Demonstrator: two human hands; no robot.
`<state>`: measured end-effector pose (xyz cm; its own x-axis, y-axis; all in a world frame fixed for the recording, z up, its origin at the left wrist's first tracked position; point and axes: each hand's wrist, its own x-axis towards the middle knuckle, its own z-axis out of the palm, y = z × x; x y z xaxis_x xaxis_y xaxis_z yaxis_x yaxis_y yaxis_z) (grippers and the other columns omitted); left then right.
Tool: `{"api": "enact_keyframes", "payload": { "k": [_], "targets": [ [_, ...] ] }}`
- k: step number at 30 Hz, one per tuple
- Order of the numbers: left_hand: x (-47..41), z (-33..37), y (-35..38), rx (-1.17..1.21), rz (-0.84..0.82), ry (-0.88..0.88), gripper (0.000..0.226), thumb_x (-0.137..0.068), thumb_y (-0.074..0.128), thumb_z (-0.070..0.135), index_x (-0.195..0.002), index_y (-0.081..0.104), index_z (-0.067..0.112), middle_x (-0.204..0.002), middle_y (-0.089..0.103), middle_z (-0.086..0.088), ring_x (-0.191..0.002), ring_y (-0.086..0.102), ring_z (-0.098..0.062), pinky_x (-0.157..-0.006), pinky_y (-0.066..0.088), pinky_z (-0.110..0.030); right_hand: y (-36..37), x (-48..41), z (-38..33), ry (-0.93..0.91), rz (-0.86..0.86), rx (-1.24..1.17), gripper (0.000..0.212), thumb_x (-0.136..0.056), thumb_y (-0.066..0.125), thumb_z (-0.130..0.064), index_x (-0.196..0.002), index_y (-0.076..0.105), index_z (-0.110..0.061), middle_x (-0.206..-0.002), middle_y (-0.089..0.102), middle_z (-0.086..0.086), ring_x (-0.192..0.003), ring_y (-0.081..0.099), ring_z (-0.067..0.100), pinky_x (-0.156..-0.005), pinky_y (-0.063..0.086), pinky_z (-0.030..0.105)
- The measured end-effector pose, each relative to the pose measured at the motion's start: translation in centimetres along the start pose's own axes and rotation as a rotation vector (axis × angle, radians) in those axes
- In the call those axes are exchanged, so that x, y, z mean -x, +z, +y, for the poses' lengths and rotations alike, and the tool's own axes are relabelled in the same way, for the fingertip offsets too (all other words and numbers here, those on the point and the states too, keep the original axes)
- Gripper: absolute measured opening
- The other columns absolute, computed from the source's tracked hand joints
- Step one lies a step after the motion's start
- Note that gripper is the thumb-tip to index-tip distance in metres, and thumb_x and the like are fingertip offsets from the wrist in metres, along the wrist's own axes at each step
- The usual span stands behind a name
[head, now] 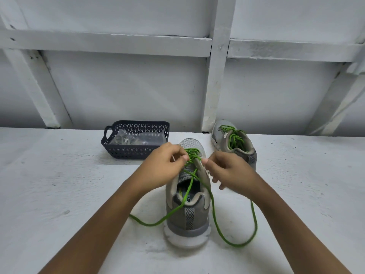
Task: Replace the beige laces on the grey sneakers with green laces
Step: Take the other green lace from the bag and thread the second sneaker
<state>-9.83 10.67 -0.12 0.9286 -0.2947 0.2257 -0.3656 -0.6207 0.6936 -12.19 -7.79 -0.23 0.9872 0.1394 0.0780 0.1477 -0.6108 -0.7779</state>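
A grey sneaker (187,214) stands on the white table, heel toward me, with a green lace (217,230) threaded through its front eyelets. Two loose ends of that lace trail out, one to the left and one in a long loop to the right. My left hand (164,165) pinches the lace at the left eyelet row. My right hand (229,173) has its fingers curled at the right eyelet row, and the right loop of lace runs up under it. A second grey sneaker (235,143) with green laces stands behind, to the right.
A dark plastic basket (134,151) with clear plastic bags inside sits at the back left of the sneaker, near my left hand. A white wall with wooden battens rises right behind the table (59,184).
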Motion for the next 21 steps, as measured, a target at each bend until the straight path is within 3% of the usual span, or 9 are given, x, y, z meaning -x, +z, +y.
{"api": "enact_keyframes", "payload": {
  "k": [2,6,10,13,15,18,21],
  "targets": [
    [0.6,0.8,0.2,-0.142,-0.092,0.001,0.009,-0.091,0.055,0.036,-0.094,0.06,0.028,-0.092,0.046,0.01,-0.087,0.05,-0.007,-0.075,0.039,-0.023,0.2,1.0,-0.3,0.006,-0.065,0.012,0.03,-0.083,0.064,-0.043,-0.084,0.056,-0.014,-0.071,0.062,0.004,-0.063,0.063,0.025,-0.053,0.054,0.036],
    [1.1,1.7,0.2,-0.432,-0.197,-0.023,0.035,-0.083,0.061,0.05,-0.107,0.055,0.026,-0.1,0.034,0.007,-0.093,0.044,-0.01,-0.077,0.04,-0.027,0.6,1.7,-0.3,0.023,-0.083,0.048,0.022,-0.083,0.07,-0.025,-0.089,0.05,-0.018,-0.072,0.061,0.001,-0.059,0.059,0.018,-0.053,0.056,0.036],
    [0.9,2.5,0.2,-0.572,-0.248,-0.019,0.03,-0.084,0.062,0.041,-0.108,0.059,0.023,-0.101,0.031,0.002,-0.103,0.046,-0.018,-0.078,0.044,-0.032,0.3,1.9,-0.6,-0.001,-0.01,0.132,0.005,-0.089,0.059,-0.017,-0.086,0.056,-0.019,-0.07,0.063,-0.001,-0.058,0.063,0.023,-0.054,0.056,0.033],
    [0.8,2.8,0.3,-0.568,-0.254,-0.012,0.019,-0.086,0.058,0.029,-0.102,0.064,0.021,-0.101,0.032,0.001,-0.105,0.045,-0.02,-0.078,0.042,-0.032,0.0,2.0,-1.2,-0.028,0.002,0.142,0.008,-0.091,0.059,-0.017,-0.085,0.063,-0.021,-0.074,0.067,0.004,-0.061,0.065,0.025,-0.055,0.054,0.03],
    [0.5,2.5,0.2,-0.471,-0.24,-0.045,0.014,-0.087,0.055,0.026,-0.091,0.067,0.02,-0.097,0.035,0.001,-0.1,0.046,-0.017,-0.082,0.043,-0.033,0.0,2.0,-1.4,-0.029,-0.019,0.084,0.015,-0.089,0.058,-0.012,-0.083,0.065,-0.024,-0.075,0.068,0.006,-0.067,0.066,0.027,-0.06,0.055,0.035],
    [0.0,1.7,-0.3,-0.064,-0.257,-0.127,0.02,-0.086,0.056,0.013,-0.075,0.068,0.003,-0.081,0.049,-0.004,-0.071,0.045,-0.016,-0.065,0.038,-0.029,0.2,2.0,-1.5,-0.009,-0.029,-0.022,0.024,-0.086,0.06,-0.007,-0.078,0.064,-0.029,-0.068,0.064,-0.003,-0.064,0.057,0.017,-0.064,0.053,0.039],
    [0.2,1.4,-0.9,0.251,-0.285,-0.198,0.019,-0.089,0.056,0.007,-0.072,0.066,0.005,-0.075,0.055,-0.004,-0.069,0.045,-0.01,-0.062,0.035,-0.023,0.6,1.9,-1.7,0.008,-0.046,-0.09,0.018,-0.083,0.067,-0.009,-0.087,0.061,-0.025,-0.07,0.065,-0.005,-0.064,0.057,0.015,-0.062,0.053,0.042]
  ]
}}
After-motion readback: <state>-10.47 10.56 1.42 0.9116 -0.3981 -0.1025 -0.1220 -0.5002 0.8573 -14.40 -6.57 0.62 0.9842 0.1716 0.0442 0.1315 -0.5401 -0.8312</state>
